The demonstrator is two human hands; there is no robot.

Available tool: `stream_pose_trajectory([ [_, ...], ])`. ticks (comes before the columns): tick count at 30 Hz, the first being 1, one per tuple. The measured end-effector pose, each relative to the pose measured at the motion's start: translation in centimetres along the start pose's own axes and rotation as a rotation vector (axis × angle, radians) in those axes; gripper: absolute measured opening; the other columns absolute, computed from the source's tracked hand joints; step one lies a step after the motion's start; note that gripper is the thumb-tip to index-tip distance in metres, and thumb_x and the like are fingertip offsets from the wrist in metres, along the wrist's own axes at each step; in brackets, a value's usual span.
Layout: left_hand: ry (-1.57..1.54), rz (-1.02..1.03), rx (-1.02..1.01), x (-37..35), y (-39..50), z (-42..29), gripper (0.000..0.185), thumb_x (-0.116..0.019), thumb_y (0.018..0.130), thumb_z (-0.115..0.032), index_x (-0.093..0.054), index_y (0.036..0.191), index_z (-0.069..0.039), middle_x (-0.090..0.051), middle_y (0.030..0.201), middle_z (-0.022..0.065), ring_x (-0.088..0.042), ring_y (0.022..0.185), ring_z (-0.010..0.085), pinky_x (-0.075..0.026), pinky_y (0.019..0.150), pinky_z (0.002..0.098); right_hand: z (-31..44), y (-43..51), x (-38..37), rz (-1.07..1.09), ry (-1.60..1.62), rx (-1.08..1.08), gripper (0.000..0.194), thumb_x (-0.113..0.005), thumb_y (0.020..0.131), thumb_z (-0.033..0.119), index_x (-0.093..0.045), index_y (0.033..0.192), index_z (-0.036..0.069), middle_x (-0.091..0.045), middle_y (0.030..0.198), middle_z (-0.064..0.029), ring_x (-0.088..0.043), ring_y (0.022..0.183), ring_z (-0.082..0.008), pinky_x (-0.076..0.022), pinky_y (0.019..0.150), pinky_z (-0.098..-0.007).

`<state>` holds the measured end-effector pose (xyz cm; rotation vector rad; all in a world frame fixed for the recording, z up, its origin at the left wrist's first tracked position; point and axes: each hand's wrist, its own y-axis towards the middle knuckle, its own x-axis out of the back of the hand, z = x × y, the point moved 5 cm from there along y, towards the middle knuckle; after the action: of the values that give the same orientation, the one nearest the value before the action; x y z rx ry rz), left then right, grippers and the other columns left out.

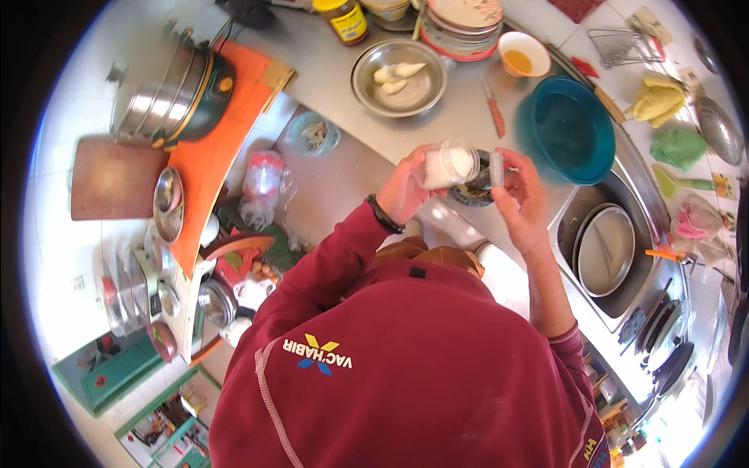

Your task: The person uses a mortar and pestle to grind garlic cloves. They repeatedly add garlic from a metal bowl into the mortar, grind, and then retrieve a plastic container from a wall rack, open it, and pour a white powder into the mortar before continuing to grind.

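Observation:
My left hand [404, 181] grips a clear jar [449, 166] of white granular or powdery stuff, tipped with its mouth towards the right. Between the fingers of my right hand [522, 199] is a pale, translucent lid [497, 169], held on edge and apart from the jar's mouth. Below both hands, at the counter's front edge, a dark bowl [475, 196] is partly covered by the jar and lid; its contents are unclear. Beyond them a steel basin [430, 96] contains several pale peeled pieces [398, 73]. A knife with an orange handle [496, 119] lies to its right.
At the right are a teal basin [570, 131] of liquid and a sink [570, 225] with pans. A white-and-orange bowl [535, 50], stacked plates [462, 35] and a yellow-lidded jar [345, 23] stand at the back. A steamer [175, 93] rests on the orange-topped table [219, 114] at left.

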<state>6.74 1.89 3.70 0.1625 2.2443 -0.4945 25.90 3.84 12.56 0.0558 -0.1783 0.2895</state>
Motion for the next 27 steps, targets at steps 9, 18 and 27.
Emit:
stream_pose_trajectory([
  [9, 0.193, 0.175, 0.179, -5.9, 0.7, 1.7, 0.054, -0.042, 0.1, -0.055, -0.048, 0.136, -0.016, -0.058, 0.126, -0.0003, -0.056, 0.106, 0.0122, -0.049, 0.077, 0.0296, 3.6, -1.9, 4.8, 0.073, -0.157, 0.149, 0.063, -0.078, 0.073, 0.005, -0.051, 0.13, 0.003, -0.052, 0.119, -0.0099, -0.058, 0.09, -0.0159, -0.0524, 0.072, -0.0293],
  [18, 0.388, 0.175, 0.314, -14.9, 1.6, 6.9, 0.051, -0.041, 0.101, -0.055, -0.051, 0.123, -0.01, -0.062, 0.091, 0.0055, -0.057, 0.066, 0.0122, -0.042, 0.051, 0.0243, 7.3, -7.1, 14.3, 0.159, -0.397, 0.127, 0.065, -0.075, 0.083, 0.023, -0.047, 0.138, 0.006, -0.051, 0.117, -0.0146, -0.061, 0.08, -0.0295, -0.0532, 0.074, -0.0376],
  [27, 0.57, 0.337, 0.452, -24.7, 3.2, 13.8, 0.046, -0.04, 0.103, -0.053, -0.053, 0.112, -0.009, -0.059, 0.081, 0.0023, -0.052, 0.056, 0.0084, -0.037, 0.045, 0.0217, 6.9, -13.4, 22.8, -0.149, -0.634, -0.176, 0.046, -0.073, 0.08, 0.036, -0.061, 0.108, 0.002, -0.066, 0.091, -0.0191, -0.065, 0.082, -0.0398, -0.0526, 0.072, -0.0464],
])
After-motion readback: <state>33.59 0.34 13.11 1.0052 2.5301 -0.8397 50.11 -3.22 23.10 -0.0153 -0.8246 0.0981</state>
